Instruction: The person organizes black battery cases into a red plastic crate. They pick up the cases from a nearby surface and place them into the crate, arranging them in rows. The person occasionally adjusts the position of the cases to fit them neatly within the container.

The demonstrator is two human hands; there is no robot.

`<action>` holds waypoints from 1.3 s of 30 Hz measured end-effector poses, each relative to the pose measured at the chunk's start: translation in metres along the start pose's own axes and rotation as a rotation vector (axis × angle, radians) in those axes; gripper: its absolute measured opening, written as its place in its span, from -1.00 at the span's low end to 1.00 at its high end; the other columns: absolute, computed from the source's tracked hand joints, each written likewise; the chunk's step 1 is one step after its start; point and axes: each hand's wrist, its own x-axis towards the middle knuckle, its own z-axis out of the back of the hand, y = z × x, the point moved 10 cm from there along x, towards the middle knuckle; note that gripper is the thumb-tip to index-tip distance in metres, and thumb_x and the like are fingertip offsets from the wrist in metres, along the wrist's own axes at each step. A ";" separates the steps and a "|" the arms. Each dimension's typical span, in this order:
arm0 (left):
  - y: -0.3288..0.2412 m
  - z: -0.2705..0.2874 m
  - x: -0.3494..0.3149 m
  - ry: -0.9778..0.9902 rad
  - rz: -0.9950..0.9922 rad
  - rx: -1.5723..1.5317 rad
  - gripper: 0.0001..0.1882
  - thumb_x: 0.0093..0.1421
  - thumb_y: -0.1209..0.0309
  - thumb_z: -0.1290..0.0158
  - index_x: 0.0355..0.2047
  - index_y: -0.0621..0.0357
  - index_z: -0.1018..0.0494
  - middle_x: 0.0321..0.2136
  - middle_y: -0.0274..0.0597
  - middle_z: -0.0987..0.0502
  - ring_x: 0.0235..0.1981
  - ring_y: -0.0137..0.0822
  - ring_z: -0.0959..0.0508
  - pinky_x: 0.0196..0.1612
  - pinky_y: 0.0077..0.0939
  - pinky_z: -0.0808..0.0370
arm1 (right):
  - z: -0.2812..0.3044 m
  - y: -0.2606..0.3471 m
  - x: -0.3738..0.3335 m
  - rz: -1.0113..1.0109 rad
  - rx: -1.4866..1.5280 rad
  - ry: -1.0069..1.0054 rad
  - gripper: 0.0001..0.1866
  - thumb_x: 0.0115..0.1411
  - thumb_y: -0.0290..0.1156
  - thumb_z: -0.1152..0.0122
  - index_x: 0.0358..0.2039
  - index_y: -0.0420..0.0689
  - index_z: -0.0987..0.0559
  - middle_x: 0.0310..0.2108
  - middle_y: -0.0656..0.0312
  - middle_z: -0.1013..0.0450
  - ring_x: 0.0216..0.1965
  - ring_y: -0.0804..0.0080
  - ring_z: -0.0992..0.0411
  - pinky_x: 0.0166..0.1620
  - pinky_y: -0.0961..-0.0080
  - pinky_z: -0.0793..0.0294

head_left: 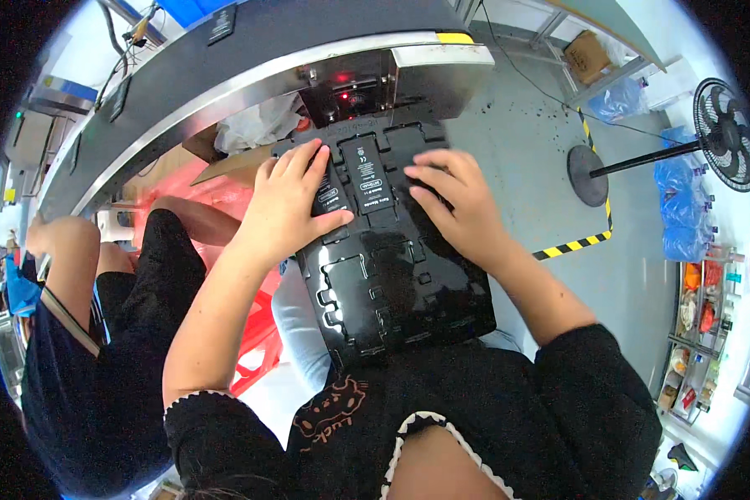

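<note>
A black moulded plastic tray (417, 304) with shaped compartments rests across my lap. One flat black phone battery (367, 175) with white print lies in its upper middle. Beside it on the left, a second black battery (332, 198) is partly covered by my left hand (287, 196). The fingers of that hand are spread, with the forefinger along the upper part of this battery and the thumb near its lower end. Over the tray's right side, my right hand (457, 196) is open, its fingers apart and pointing toward the middle battery; I see nothing in it.
A dark conveyor belt (279, 29) with a metal edge curves ahead, carrying several flat black pieces. A red-lit device (350, 98) sits below it. Another person's arm and leg (162, 258) are close on my left. A black fan (721, 133) stands at the right.
</note>
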 end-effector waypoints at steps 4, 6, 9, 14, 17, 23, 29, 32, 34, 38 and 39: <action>0.001 -0.016 -0.027 -0.047 -0.009 0.115 -0.23 -0.02 0.02 -0.17 0.12 0.21 -0.27 0.22 0.04 -0.15 0.25 -0.10 -0.16 0.20 0.00 -0.13 | 0.028 -0.020 -0.053 -0.220 -0.128 -0.113 -0.70 0.08 -0.43 -0.24 -0.14 -0.17 -0.53 -0.16 0.12 -0.41 -0.07 0.20 -0.34 -0.01 0.36 -0.30; 0.004 -0.017 -0.031 -0.103 0.079 0.037 -0.29 0.03 0.10 -0.15 0.13 0.21 -0.25 0.23 0.07 -0.12 0.26 -0.04 -0.13 0.22 0.00 -0.10 | 0.020 -0.059 -0.089 -0.503 -0.066 -0.063 -0.64 0.15 -0.29 -0.17 -0.07 -0.18 -0.49 -0.09 0.10 -0.39 -0.01 0.17 -0.32 0.04 0.35 -0.28; 0.015 -0.006 -0.043 -0.346 0.257 -0.216 -0.33 0.08 0.21 -0.10 0.14 0.30 -0.21 0.23 0.21 -0.08 0.25 0.09 -0.12 0.24 -0.10 -0.09 | -0.005 -0.070 -0.113 -0.906 0.595 0.022 -0.46 0.24 -0.05 -0.01 0.06 -0.21 -0.39 0.01 0.09 -0.36 0.06 0.21 -0.31 0.12 0.36 -0.25; 0.027 -0.112 -0.096 -0.343 0.837 -1.612 -0.32 0.22 0.05 0.01 0.17 0.33 -0.17 0.04 -0.06 -0.38 0.05 -0.26 -0.37 0.11 -0.48 -0.26 | -0.067 -0.053 -0.136 -1.047 1.349 0.167 -0.18 0.23 0.26 0.24 0.20 -0.23 -0.22 0.15 0.07 -0.26 0.12 0.30 -0.29 0.17 0.39 -0.23; 0.022 -0.113 -0.105 -0.303 0.905 -1.589 -0.34 0.25 0.04 0.06 0.16 0.33 -0.19 0.05 -0.09 -0.37 0.03 -0.28 -0.38 0.11 -0.46 -0.27 | -0.077 -0.065 -0.165 -1.101 1.398 0.107 -0.20 0.24 0.24 0.24 0.20 -0.23 -0.22 0.14 0.08 -0.26 0.11 0.30 -0.29 0.18 0.36 -0.22; 0.019 -0.104 -0.101 -0.221 0.901 -1.548 -0.32 0.25 0.10 0.03 0.21 0.35 -0.10 0.13 -0.05 -0.28 0.11 -0.26 -0.29 0.17 -0.45 -0.18 | -0.033 -0.090 -0.152 -1.101 0.695 0.362 -0.37 0.30 0.05 0.16 0.10 -0.28 -0.32 0.03 0.06 -0.34 0.06 0.22 -0.31 0.14 0.34 -0.26; 0.110 0.091 -0.017 -0.727 0.287 -0.476 -0.45 0.18 0.46 -0.04 0.18 0.28 -0.20 0.17 -0.03 -0.24 0.21 -0.19 -0.22 0.23 -0.31 -0.12 | 0.091 -0.032 0.144 0.188 -0.110 -0.043 -0.42 0.18 -0.11 -0.11 0.09 -0.24 -0.35 0.10 -0.03 -0.26 0.13 0.10 -0.22 0.20 0.29 -0.14; 0.138 0.170 0.064 -0.711 0.018 0.051 -0.42 0.02 0.51 -0.09 0.11 0.08 -0.33 0.19 -0.08 -0.24 0.10 -0.19 -0.33 0.21 -0.25 -0.18 | 0.056 -0.032 0.251 0.466 -0.385 -0.104 -0.40 0.05 -0.17 -0.24 0.08 -0.19 -0.40 0.09 0.08 -0.33 0.15 0.24 -0.24 0.19 0.35 -0.17; 0.213 0.160 0.108 -0.552 0.111 0.078 -0.11 -0.19 0.47 -0.14 0.23 -0.33 -0.17 0.29 0.18 0.04 0.29 0.13 -0.02 0.28 -0.15 -0.06 | 0.007 -0.083 0.302 0.379 -0.529 0.021 -0.26 -0.07 -0.22 -0.30 0.12 -0.22 -0.31 -0.16 0.08 -0.42 -0.22 0.25 -0.39 -0.17 0.38 -0.41; 0.277 0.079 0.192 0.118 0.265 -0.128 0.03 -0.23 0.53 -0.12 0.30 -0.42 -0.03 0.10 -0.04 -0.21 -0.13 -0.26 -0.31 -0.06 -0.41 -0.32 | -0.046 -0.183 0.294 -0.355 -0.456 1.112 -0.14 -0.24 -0.21 -0.42 0.10 -0.26 -0.31 -0.18 -0.06 -0.49 -0.18 0.15 -0.48 -0.17 0.33 -0.50; 0.277 0.062 0.194 0.281 0.330 -0.275 0.02 -0.22 0.55 -0.10 0.30 -0.39 -0.05 -0.08 -0.23 -0.45 -0.39 -0.46 -0.43 -0.25 -0.53 -0.42 | -0.039 -0.176 0.299 -0.286 -0.513 1.001 -0.18 -0.26 -0.20 -0.44 0.04 -0.27 -0.36 -0.20 -0.05 -0.49 -0.21 0.14 -0.49 -0.19 0.34 -0.51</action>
